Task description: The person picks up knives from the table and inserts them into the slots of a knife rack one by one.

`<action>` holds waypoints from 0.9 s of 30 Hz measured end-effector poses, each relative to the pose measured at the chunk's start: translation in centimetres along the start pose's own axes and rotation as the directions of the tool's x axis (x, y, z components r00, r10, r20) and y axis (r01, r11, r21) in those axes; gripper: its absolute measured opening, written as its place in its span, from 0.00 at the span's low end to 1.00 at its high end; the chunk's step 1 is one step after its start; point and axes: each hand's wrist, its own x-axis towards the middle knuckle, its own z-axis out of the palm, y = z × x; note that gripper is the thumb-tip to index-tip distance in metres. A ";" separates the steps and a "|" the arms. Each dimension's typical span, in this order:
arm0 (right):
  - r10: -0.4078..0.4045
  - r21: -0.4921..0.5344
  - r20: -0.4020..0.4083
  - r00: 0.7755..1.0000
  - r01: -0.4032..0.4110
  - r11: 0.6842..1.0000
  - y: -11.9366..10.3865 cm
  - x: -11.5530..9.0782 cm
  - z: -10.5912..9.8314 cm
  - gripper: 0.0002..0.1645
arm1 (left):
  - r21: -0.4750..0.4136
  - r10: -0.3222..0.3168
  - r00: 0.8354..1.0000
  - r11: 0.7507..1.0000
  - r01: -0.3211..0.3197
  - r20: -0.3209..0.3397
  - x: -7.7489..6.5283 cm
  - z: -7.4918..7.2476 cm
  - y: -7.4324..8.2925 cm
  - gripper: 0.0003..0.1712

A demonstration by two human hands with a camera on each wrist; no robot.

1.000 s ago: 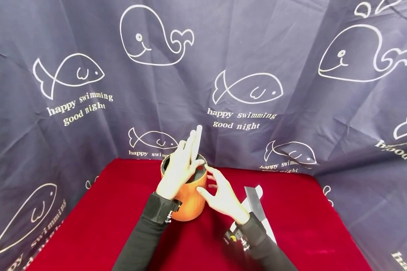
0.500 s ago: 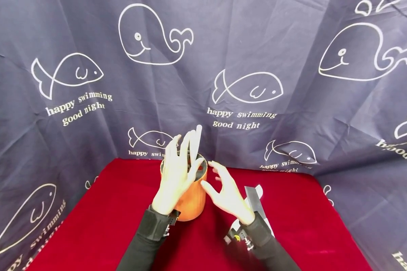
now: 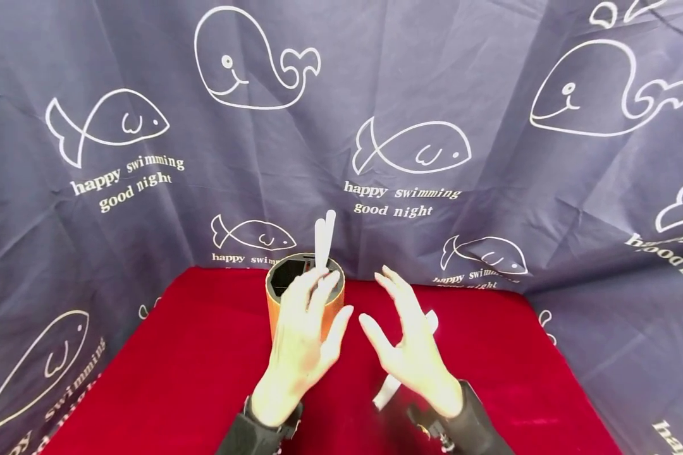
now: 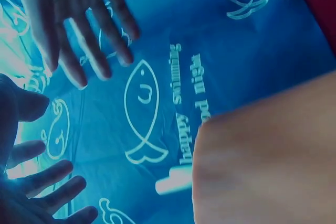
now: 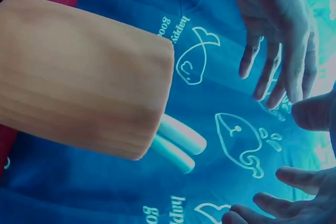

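Note:
A round, orange-brown wooden knife block (image 3: 274, 311) stands on the red cloth, its dark top divided into compartments. Two white handles (image 3: 321, 240) rise side by side out of it; both show again in the right wrist view, past the end of the block (image 5: 84, 77). My left hand (image 3: 296, 347) is in front of the block with spread fingers and holds nothing. In the head view it covers much of the block's front. My right hand (image 3: 418, 354), fingers also spread, is to the right of the block and holds nothing. Behind it a white object (image 3: 387, 392) is partly hidden.
The red cloth (image 3: 193, 366) covers the table. A dark blue curtain (image 3: 330, 82) with white whale and fish drawings hangs close behind and beside it.
My left hand has drawn back from the white handles toward me. The right hand has moved away from the block to the right, now covering the grey blade seen earlier. The block stays put.

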 end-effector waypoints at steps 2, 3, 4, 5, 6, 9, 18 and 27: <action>-0.042 -0.015 -0.014 0.999 0.042 0.999 -0.3 -0.6 -0.3 0.44 | -0.004 0.021 1.000 1.000 -0.021 0.002 -0.7 -0.1 0.8 0.24; -0.067 -0.023 -0.021 0.998 0.066 0.998 -0.4 -1.0 -0.5 0.43 | -0.004 0.028 1.000 1.000 -0.028 0.006 -1.0 -0.1 1.2 0.24; -0.097 -0.031 -0.030 0.995 0.096 0.995 -0.5 -1.2 -0.6 0.41 | 0.001 0.033 0.999 0.999 -0.033 0.013 -1.4 -0.1 1.5 0.23; -0.131 -0.046 -0.041 0.991 0.129 0.991 -0.5 -1.5 -0.6 0.39 | 0.007 0.037 0.999 0.999 -0.037 0.025 -1.7 -0.1 1.9 0.24; -0.164 -0.064 -0.051 0.985 0.160 0.985 -0.5 -1.8 -0.7 0.37 | 0.012 0.036 0.999 0.999 -0.037 0.040 -2.1 -0.1 2.2 0.24; -0.227 -0.128 -0.056 0.972 0.219 0.967 -0.6 -2.8 -0.9 0.35 | 0.028 0.025 0.996 0.999 -0.027 0.090 -3.2 -0.3 3.0 0.24; -0.235 -0.342 -0.005 0.972 0.219 0.914 -0.4 -5.9 -1.0 0.35 | 0.110 0.018 0.981 0.993 -0.040 0.195 -6.6 0.1 4.4 0.24; -0.276 -0.339 0.060 0.959 0.279 0.898 0.9 -7.8 -0.2 0.35 | 0.125 -0.006 0.981 0.992 -0.018 0.193 -10.0 0.9 4.9 0.24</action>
